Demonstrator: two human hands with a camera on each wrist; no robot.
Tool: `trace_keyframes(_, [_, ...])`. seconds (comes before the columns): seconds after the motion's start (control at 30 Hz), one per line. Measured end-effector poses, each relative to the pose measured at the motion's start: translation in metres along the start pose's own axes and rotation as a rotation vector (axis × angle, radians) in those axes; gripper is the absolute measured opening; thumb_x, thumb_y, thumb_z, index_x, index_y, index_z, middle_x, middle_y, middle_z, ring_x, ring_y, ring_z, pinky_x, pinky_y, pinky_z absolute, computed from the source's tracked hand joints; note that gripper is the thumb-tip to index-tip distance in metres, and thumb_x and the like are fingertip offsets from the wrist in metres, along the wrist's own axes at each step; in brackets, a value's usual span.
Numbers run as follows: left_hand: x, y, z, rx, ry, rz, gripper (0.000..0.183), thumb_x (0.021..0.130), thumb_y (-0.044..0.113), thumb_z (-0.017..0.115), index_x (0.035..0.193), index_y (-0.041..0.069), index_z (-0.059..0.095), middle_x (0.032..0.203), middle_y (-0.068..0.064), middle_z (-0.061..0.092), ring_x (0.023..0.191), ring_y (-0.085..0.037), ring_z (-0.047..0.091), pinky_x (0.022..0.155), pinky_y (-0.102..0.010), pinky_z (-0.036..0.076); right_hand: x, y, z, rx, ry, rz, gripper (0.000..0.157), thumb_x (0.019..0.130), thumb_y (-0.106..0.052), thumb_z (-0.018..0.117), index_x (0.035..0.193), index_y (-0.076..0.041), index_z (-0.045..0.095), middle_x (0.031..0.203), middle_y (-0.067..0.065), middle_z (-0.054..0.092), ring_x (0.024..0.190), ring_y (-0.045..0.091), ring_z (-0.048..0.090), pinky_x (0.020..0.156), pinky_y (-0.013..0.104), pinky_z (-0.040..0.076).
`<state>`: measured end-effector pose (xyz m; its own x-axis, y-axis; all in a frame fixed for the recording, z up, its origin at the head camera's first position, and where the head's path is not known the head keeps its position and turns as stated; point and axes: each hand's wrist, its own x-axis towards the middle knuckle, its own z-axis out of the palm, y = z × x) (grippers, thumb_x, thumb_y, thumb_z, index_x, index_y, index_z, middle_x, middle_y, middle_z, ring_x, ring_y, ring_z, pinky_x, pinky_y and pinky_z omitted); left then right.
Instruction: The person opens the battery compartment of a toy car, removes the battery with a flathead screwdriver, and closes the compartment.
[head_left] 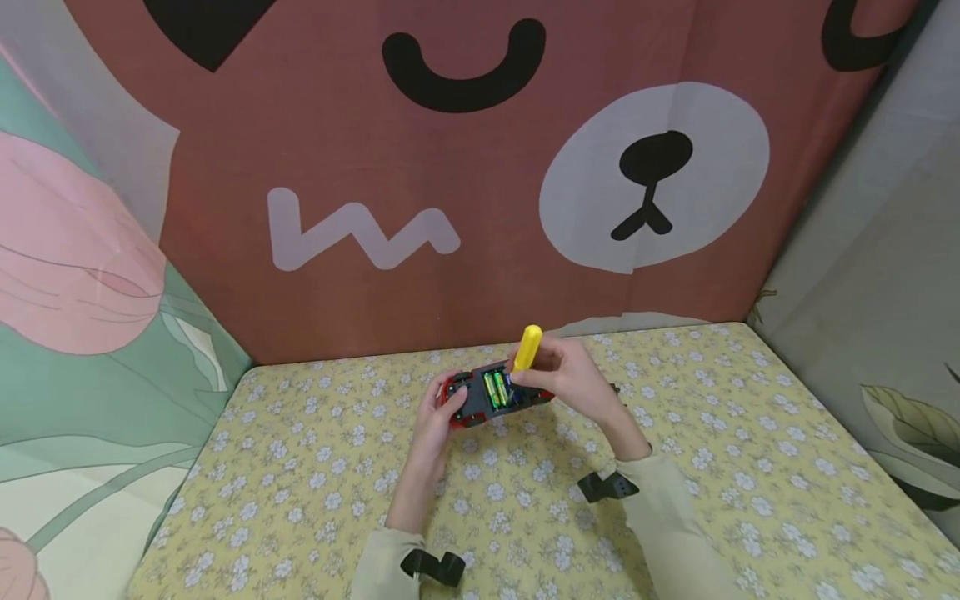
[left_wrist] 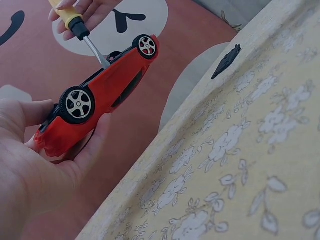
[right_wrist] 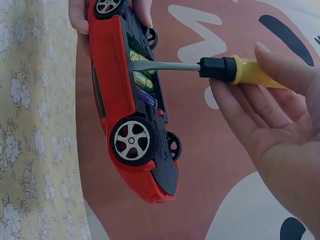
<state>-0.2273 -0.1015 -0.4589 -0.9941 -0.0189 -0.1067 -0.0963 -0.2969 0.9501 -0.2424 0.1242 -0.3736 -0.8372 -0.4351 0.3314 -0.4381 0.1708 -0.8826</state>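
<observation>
My left hand grips the rear or front end of a red toy car, thumb on its black underside. The car is held bottom up, above the table. In its open battery compartment lie green batteries and a purple one. A flat-bladed screwdriver with a yellow handle is pinched in my right hand, between thumb and fingers. Its metal tip reaches into the compartment, right at the green batteries in the right wrist view.
A table with a yellow floral cloth spreads beneath the hands. A small flat black piece lies on it, partly behind the right hand in the head view. A brown curtain with a cartoon bear hangs along the back edge.
</observation>
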Motion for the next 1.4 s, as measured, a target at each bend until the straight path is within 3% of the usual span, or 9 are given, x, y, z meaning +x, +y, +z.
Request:
trace_keyframes(0.33, [0.0, 0.0, 0.0, -0.004, -0.005, 0.0, 0.046, 0.103, 0.017, 0.064, 0.145, 0.005, 0.05, 0.142, -0.02, 0.053, 0.108, -0.021, 0.065, 0.083, -0.033, 0.059, -0.003, 0.001, -0.007, 0.014, -0.115, -0.007, 0.02, 0.091, -0.001, 0.078, 0.109, 0.002, 0.074, 0.107, 0.016, 0.072, 0.093, 0.026, 0.071, 0.082, 0.035, 0.06])
trace_keyframes(0.43, [0.0, -0.001, 0.0, 0.003, 0.002, 0.001, 0.045, 0.102, 0.016, 0.064, 0.144, 0.005, 0.051, 0.142, -0.02, 0.054, 0.107, -0.02, 0.065, 0.082, -0.03, 0.057, -0.004, 0.002, -0.012, -0.003, -0.194, -0.005, 0.02, 0.089, -0.001, 0.08, 0.108, 0.002, 0.074, 0.108, 0.014, 0.07, 0.09, 0.027, 0.067, 0.079, 0.035, 0.059])
trace_keyframes(0.6, [0.0, -0.002, 0.0, -0.009, 0.001, 0.002, 0.045, 0.102, 0.014, 0.063, 0.145, 0.005, 0.051, 0.141, -0.02, 0.054, 0.107, -0.02, 0.066, 0.083, -0.032, 0.059, -0.006, 0.004, -0.02, -0.021, -0.386, 0.009, 0.024, 0.089, -0.001, 0.08, 0.112, 0.002, 0.073, 0.113, 0.015, 0.069, 0.097, 0.032, 0.064, 0.085, 0.038, 0.057])
trace_keyframes(0.73, [-0.001, -0.003, -0.001, -0.02, -0.001, 0.01, 0.046, 0.102, 0.014, 0.063, 0.145, 0.004, 0.05, 0.141, -0.02, 0.054, 0.106, -0.021, 0.066, 0.082, -0.035, 0.06, -0.006, 0.009, -0.024, 0.035, -0.53, -0.004, 0.027, 0.091, 0.002, 0.077, 0.117, 0.002, 0.071, 0.117, 0.022, 0.067, 0.101, 0.039, 0.066, 0.092, 0.043, 0.057])
trace_keyframes(0.83, [-0.001, -0.004, -0.001, -0.019, 0.002, 0.015, 0.044, 0.102, 0.015, 0.064, 0.143, 0.005, 0.052, 0.141, -0.02, 0.054, 0.105, -0.021, 0.067, 0.08, -0.035, 0.061, -0.005, 0.012, -0.026, 0.057, -0.6, -0.023, 0.026, 0.093, 0.001, 0.074, 0.119, 0.0, 0.071, 0.12, 0.021, 0.066, 0.107, 0.036, 0.065, 0.097, 0.045, 0.055])
trace_keyframes(1.07, [-0.001, -0.004, 0.0, -0.019, 0.028, 0.018, 0.044, 0.103, 0.016, 0.063, 0.144, 0.005, 0.051, 0.141, -0.022, 0.054, 0.104, -0.022, 0.068, 0.08, -0.038, 0.062, -0.006, 0.011, -0.026, 0.006, -0.652, -0.043, 0.026, 0.092, 0.0, 0.071, 0.118, -0.004, 0.073, 0.123, 0.016, 0.066, 0.112, 0.023, 0.063, 0.102, 0.042, 0.052])
trace_keyframes(1.4, [0.0, -0.004, -0.001, -0.046, 0.093, -0.005, 0.043, 0.104, 0.016, 0.062, 0.145, 0.006, 0.051, 0.139, -0.022, 0.055, 0.101, -0.019, 0.068, 0.078, -0.029, 0.059, -0.006, 0.008, -0.021, -0.019, -0.689, 0.001, 0.031, 0.085, 0.005, 0.072, 0.113, -0.007, 0.074, 0.123, 0.019, 0.066, 0.112, 0.028, 0.062, 0.103, 0.052, 0.049])
